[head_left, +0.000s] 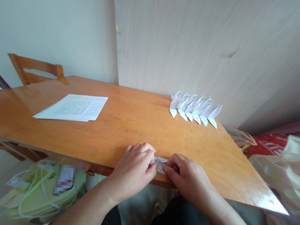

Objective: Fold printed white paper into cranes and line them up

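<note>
My left hand (134, 167) and my right hand (186, 175) meet at the near edge of the wooden table (128, 124). Both pinch a small folded piece of printed white paper (160, 163) pressed flat on the tabletop; only a sliver of it shows between the fingers. Further back, near the wall, a row of several finished folded paper figures (193, 108) lies overlapping. A stack of printed sheets (74, 107) rests on the left part of the table.
A wooden chair (35, 69) stands at the table's far left. A pale wooden board (210, 47) leans against the wall. Plastic bags (284, 166) sit to the right. Below left is a green-white item with a white cable (38, 190).
</note>
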`<control>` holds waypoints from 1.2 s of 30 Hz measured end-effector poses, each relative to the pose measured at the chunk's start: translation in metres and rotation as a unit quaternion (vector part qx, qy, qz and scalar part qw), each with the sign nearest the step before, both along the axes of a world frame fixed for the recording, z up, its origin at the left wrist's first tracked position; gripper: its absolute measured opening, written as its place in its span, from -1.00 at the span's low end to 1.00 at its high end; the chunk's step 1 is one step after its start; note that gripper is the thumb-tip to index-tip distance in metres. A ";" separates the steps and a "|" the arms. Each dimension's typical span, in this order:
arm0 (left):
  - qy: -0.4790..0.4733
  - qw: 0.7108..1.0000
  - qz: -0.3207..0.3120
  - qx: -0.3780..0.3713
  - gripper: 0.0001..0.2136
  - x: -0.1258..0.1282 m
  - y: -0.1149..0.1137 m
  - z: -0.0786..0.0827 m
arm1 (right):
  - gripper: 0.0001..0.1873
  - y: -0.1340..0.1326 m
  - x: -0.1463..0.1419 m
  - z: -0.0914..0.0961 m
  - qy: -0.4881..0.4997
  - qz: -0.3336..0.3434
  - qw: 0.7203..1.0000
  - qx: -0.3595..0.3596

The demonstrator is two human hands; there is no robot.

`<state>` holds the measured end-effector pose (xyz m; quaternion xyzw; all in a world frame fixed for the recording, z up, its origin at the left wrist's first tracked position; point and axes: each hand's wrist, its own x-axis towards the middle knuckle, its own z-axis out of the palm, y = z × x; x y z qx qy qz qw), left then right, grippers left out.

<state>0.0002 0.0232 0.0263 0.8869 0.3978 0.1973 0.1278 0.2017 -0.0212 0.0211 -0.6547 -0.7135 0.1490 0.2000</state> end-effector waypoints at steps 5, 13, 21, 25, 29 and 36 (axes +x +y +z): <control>-0.017 1.000 0.006 -0.009 -0.91 -0.001 -0.001 0.000 | -0.85 -0.002 0.001 -0.003 0.008 0.004 1.000 0.005; -0.017 0.999 -0.045 -0.004 -0.72 -0.005 0.000 -0.002 | -0.86 -0.005 0.002 -0.007 0.003 0.019 0.999 0.027; -0.003 0.999 -0.053 0.003 -0.73 -0.007 0.003 -0.005 | -0.83 -0.013 0.007 -0.005 -0.048 0.007 0.996 0.073; 0.004 0.999 -0.053 0.007 -0.70 -0.007 0.004 -0.004 | -0.81 -0.019 0.014 -0.007 -0.070 -0.009 0.994 0.081; 0.006 0.999 -0.051 0.007 -0.69 -0.007 0.005 -0.004 | -0.79 -0.024 0.021 -0.009 -0.080 -0.023 0.994 0.077; -0.006 0.999 -0.050 0.016 -0.73 -0.007 0.005 -0.007 | -0.83 -0.032 0.040 -0.012 -0.074 -0.039 0.992 0.091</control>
